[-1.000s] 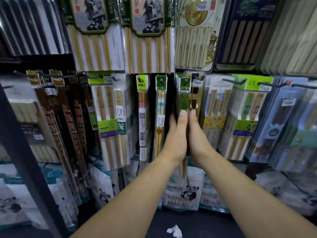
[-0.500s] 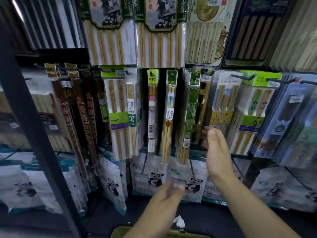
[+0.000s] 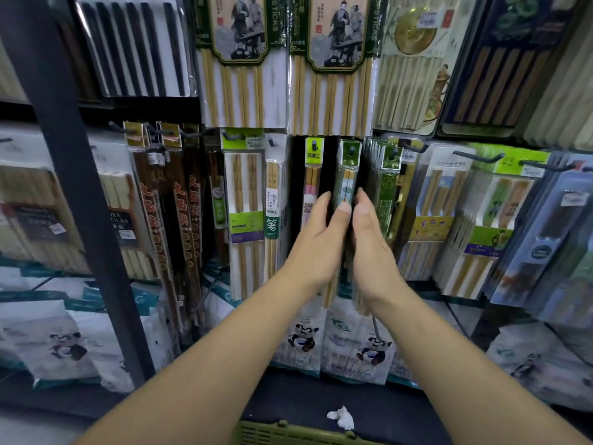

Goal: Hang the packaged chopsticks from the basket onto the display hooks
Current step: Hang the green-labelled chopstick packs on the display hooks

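Note:
A narrow pack of pale chopsticks [image 3: 347, 184] with a green header card hangs on a display hook [image 3: 352, 151] in the middle row. My left hand [image 3: 321, 242] and my right hand [image 3: 373, 248] sit on either side of this pack, fingers straight and pointing up, pressing it between them. My left thumb lies against the pack's front edge. The pack's lower half is hidden behind my hands. The green basket's rim [image 3: 288, 435] shows at the bottom edge; its contents are out of view.
A thick stack of green-labelled packs [image 3: 386, 187] hangs just right of my right hand, and a yellow-topped pack [image 3: 313, 175] just left of my left. A dark upright post [image 3: 73, 187] stands at left. Crumpled white paper [image 3: 341, 417] lies on the dark shelf below.
A second ago both hands pressed the green-labelled stack. They then came away, the left dropping toward the basket. Now both are raised on the pack one hook to the left.

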A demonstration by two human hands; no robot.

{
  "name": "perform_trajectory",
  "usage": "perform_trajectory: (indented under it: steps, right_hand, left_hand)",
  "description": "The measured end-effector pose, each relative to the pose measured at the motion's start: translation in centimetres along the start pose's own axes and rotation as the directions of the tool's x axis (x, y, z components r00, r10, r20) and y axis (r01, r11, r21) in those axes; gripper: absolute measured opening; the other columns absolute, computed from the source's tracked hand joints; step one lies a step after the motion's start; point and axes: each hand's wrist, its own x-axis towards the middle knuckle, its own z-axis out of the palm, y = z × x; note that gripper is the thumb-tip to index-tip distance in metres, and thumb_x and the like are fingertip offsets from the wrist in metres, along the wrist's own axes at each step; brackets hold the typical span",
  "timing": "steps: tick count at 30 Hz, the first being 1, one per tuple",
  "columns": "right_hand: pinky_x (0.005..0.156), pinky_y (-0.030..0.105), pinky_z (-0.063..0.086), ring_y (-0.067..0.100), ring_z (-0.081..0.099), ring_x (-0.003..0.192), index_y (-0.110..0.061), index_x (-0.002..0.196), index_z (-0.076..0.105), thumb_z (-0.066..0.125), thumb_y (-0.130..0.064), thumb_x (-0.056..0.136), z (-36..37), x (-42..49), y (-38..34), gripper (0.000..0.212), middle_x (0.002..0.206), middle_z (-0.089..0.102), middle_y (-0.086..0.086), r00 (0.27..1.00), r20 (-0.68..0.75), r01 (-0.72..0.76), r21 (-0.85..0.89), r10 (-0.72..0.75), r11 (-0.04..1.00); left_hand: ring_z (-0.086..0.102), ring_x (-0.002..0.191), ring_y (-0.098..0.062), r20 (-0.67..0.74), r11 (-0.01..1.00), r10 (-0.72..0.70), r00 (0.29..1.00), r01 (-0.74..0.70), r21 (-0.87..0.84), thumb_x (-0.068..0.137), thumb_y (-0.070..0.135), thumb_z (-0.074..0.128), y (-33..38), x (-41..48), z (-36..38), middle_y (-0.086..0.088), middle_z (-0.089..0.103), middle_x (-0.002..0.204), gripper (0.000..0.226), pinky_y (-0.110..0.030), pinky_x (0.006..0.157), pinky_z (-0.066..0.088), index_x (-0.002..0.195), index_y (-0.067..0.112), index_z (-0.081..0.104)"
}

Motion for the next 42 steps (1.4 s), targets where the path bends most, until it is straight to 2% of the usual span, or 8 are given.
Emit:
perform_trajectory:
  steps: [4,8,16,20,24,29,32,42]
  right_hand:
    - [0.121,0.033,0.032,0.001,0.041,0.139,-0.03,0.161,0.025,0.024,-0.06,0.105,0.4,2.0,0.5,0.064,0.161,0.036,-0.01,0.992,-0.017,-0.126,0.115,0.129,0.985]
    - [0.065,0.004,0.049,-0.025,0.059,0.077,-0.041,0.131,0.052,0.028,-0.062,0.104,1.0,2.7,1.3,0.042,0.106,0.059,-0.027,0.983,-0.004,-0.18,0.173,0.183,0.968]
    - [0.071,0.014,0.049,-0.014,0.068,0.074,-0.032,0.089,0.07,0.028,-0.069,0.101,0.9,2.4,2.6,0.057,0.075,0.074,-0.024,0.966,0.014,-0.258,0.187,0.26,0.948]
    - [0.064,0.007,0.052,-0.017,0.067,0.079,-0.038,0.094,0.079,0.028,-0.065,0.103,0.8,0.9,3.2,0.059,0.089,0.076,-0.019,0.967,0.01,-0.255,0.082,0.255,0.963]
    - [0.119,0.031,0.034,-0.003,0.039,0.142,-0.039,0.159,0.026,0.035,-0.07,0.097,-0.4,-1.8,3.6,0.071,0.159,0.039,-0.014,0.993,-0.018,-0.118,0.011,0.118,0.993]
    - [0.097,-0.002,0.034,-0.026,0.04,0.124,-0.032,0.151,0.042,0.046,-0.045,0.101,-0.8,-4.2,2.5,0.052,0.144,0.045,-0.028,0.981,-0.118,0.124,-0.214,-0.151,0.969]
    - [0.1,0.009,0.041,-0.009,0.049,0.127,-0.03,0.14,0.051,0.045,-0.039,0.099,0.2,-4.6,0.9,0.042,0.139,0.054,-0.014,0.951,-0.14,0.23,-0.273,-0.276,0.934]
    - [0.118,0.026,0.033,0.0,0.036,0.142,-0.031,0.146,0.045,0.036,-0.039,0.103,4.2,-3.0,-1.1,0.045,0.149,0.044,-0.015,0.913,-0.047,0.368,-0.338,-0.406,0.866]
  left_hand:
    - [0.018,0.15,-0.002,0.047,0.989,-0.12,0.992,0.123,-0.078,0.106,0.062,0.034,-0.2,1.3,0.8,0.008,0.02,0.171,0.073,-0.024,0.114,0.016,0.166,0.028,0.012]
    - [0.026,0.153,-0.01,0.057,0.966,-0.158,0.986,0.166,-0.199,0.108,0.057,0.031,-0.7,1.4,1.6,0.007,0.029,0.168,0.065,-0.023,0.113,0.022,0.165,0.027,0.021]
    - [0.043,0.146,-0.013,0.084,0.905,-0.253,0.964,0.267,-0.333,0.107,0.059,0.037,-1.7,0.8,1.6,0.001,0.046,0.16,0.063,-0.038,0.124,0.031,0.159,0.024,0.04]
    - [0.039,0.148,-0.012,0.11,0.943,-0.249,0.962,0.267,-0.198,0.106,0.061,0.034,-2.4,-0.7,0.9,0.004,0.042,0.162,0.065,-0.036,0.125,0.027,0.162,0.027,0.033]
    - [0.046,0.13,0.015,0.12,0.985,-0.173,0.978,0.173,0.004,0.087,0.076,0.049,-3.0,-3.5,-2.1,0.035,0.055,0.139,0.073,-0.02,0.113,0.031,0.152,0.041,0.045]
    - [0.069,0.105,-0.003,0.029,0.976,-0.14,0.99,0.132,0.174,0.082,0.07,0.05,-3.1,-4.9,-5.4,0.018,0.075,0.104,0.031,-0.043,0.102,0.054,0.097,0.05,0.068]
    - [0.069,0.097,-0.005,-0.108,0.973,-0.036,0.994,0.059,0.223,0.089,0.058,0.047,-1.8,-4.1,-6.1,0.015,0.074,0.097,0.024,-0.041,0.095,0.056,0.094,0.042,0.065]
    - [0.046,0.143,-0.017,-0.096,0.994,-0.003,0.995,0.013,0.111,0.108,0.033,0.047,0.5,0.5,-5.2,-0.002,0.05,0.155,0.049,-0.044,0.121,0.036,0.154,0.015,0.044]
